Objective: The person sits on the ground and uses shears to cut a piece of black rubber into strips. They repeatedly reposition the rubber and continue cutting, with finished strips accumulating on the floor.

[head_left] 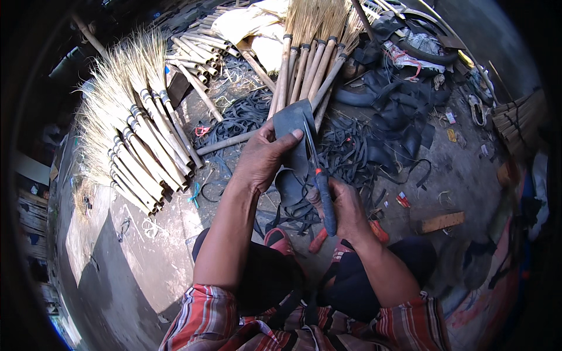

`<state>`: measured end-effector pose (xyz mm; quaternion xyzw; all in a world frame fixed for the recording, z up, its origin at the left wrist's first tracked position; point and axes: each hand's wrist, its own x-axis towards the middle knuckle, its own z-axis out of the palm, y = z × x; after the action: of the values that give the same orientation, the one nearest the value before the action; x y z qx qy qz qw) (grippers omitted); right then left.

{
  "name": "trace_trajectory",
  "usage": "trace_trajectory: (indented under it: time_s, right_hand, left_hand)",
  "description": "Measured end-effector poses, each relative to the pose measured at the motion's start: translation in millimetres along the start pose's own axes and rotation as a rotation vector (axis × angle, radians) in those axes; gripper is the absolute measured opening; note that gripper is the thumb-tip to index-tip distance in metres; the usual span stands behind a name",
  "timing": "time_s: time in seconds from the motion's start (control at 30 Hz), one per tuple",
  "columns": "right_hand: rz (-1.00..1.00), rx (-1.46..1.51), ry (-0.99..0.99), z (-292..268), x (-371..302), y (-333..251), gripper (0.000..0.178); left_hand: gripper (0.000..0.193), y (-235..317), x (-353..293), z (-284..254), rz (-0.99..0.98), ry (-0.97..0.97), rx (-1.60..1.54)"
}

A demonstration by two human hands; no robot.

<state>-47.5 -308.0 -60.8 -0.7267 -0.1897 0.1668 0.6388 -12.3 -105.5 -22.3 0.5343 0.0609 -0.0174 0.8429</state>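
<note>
A: How are the fingers gripping?
B: Left hand [264,153]: fingers are pinching the dark sheet [287,117] near 12 o'clock. Right hand [346,209]: fingers are encircling the scissors [320,180], which are overlapping the sheet's 3 o'clock side.

our left hand [261,155] pinching out front, thumb [290,140] on top, our right hand [348,209] kinda fisted lower down, forearms [225,234] bare

At ten o'clock, pale-bristled brooms [132,126] with dark-bound necks lie side by side. Light-coloured poles [202,52] are piled at eleven, near a cream sack [266,29] just before twelve. A second broom cluster [322,63] sits between twelve and one. A yellow wrapper [452,136] lies around half past two, a wooden block [443,222] between three and four.
</note>
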Motion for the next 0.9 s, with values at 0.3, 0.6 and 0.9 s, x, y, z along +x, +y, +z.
trace_trajectory:
  time_s: [0.3,0.6,0.9]
  right_hand:
    - [0.005,0.143,0.046,-3,9,5,0.029]
    - [0.123,0.068,0.013,2,4,7,0.039]
    - [-0.014,-0.121,0.067,-3,1,-1,0.022]
  left_hand:
    - [0.051,-10,-6,8,0.052,-0.083,0.197]
    - [0.055,-3,-3,1,0.041,-0.008,0.034]
    - [0.057,-7,-5,5,0.001,-0.068,0.074]
